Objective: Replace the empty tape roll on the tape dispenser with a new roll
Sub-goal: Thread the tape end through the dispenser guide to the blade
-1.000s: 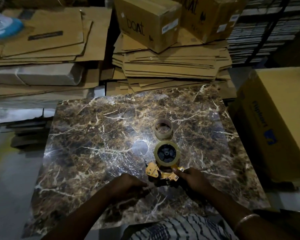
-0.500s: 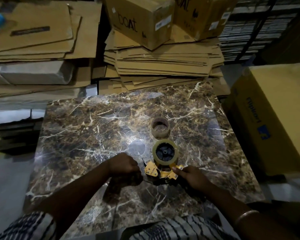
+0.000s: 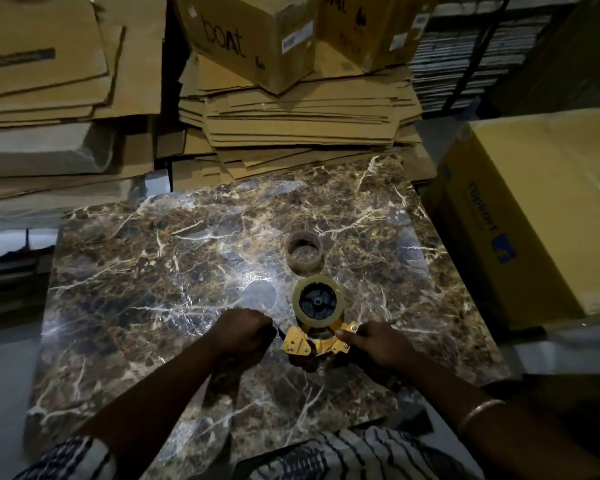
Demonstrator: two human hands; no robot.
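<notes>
1. One yellow tape dispenser (image 3: 314,341) lies near the front of the marble table (image 3: 153,271), with one new tape roll (image 3: 317,301) on its wheel.
2. One empty tape roll (image 3: 303,251) stands just behind it.
3. The right hand (image 3: 374,344) is wrapped around the dispenser's handle.
4. The left hand (image 3: 241,332) is curled into a fist beside it; I cannot tell what it holds.
5. Two brown boxes (image 3: 253,36) say "boAt". One yellow box (image 3: 534,216) says "Flipkart".

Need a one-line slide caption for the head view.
Both hands at the dispenser, new roll mounted, empty core behind.

Dim storeroom; marble tabletop (image 3: 153,271), flattened cardboard stacks (image 3: 291,126), yellow box (image 3: 534,209).
</notes>
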